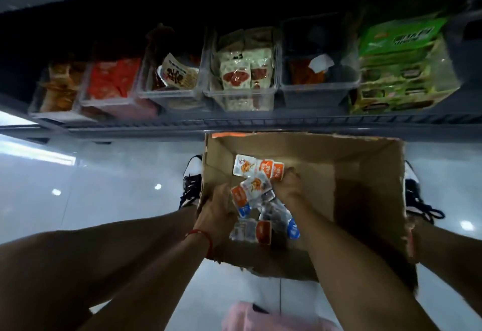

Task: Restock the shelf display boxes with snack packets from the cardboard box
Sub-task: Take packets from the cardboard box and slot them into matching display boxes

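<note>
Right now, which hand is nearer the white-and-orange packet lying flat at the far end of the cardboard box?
Right. The right hand has its fingertips just beside that packet, among the orange packets next to it. The left hand sits lower, nearer the box's left wall.

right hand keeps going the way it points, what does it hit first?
Probably the orange-and-white packets just past the right hand, at the fingertips. Beyond them lies the cardboard box floor, then its far wall. Depth is unclear; the fingers may already touch the packets.

You stand in a shop; a low shelf [260,123] carries clear display boxes [242,93] of packaged snacks along its front edge; glossy tiled floor [104,187] below.
</note>
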Action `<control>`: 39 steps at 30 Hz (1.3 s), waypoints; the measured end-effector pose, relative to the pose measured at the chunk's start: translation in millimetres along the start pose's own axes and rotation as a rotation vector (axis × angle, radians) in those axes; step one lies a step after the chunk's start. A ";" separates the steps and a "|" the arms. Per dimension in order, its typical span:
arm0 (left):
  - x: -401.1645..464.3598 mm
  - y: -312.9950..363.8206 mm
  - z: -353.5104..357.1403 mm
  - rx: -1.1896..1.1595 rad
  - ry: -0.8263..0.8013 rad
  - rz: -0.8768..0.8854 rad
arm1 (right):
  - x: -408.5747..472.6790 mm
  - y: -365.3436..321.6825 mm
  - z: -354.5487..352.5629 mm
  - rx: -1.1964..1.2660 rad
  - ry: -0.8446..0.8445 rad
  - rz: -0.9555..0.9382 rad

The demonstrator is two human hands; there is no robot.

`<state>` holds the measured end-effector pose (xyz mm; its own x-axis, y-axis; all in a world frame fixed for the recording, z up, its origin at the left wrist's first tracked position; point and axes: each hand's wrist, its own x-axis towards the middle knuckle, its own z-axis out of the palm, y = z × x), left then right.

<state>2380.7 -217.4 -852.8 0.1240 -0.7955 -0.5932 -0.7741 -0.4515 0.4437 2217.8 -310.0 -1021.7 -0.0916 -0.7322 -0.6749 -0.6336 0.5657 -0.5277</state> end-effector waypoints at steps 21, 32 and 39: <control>2.5 34.9 1.2 -0.302 0.095 -0.102 | -53.6 -27.0 -90.2 0.542 -0.150 -0.087; -43.4 97.0 -54.7 -0.924 0.058 0.176 | -184.5 -52.4 -197.5 0.707 -0.193 -0.369; -52.0 95.3 -90.0 -1.240 0.236 0.100 | -220.1 -39.1 -221.8 0.883 0.002 -0.368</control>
<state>2356.3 -255.4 -719.2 0.3050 -0.8428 -0.4434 0.2969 -0.3582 0.8852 2092.3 -255.1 -738.1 -0.0043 -0.9214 -0.3885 0.1857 0.3810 -0.9057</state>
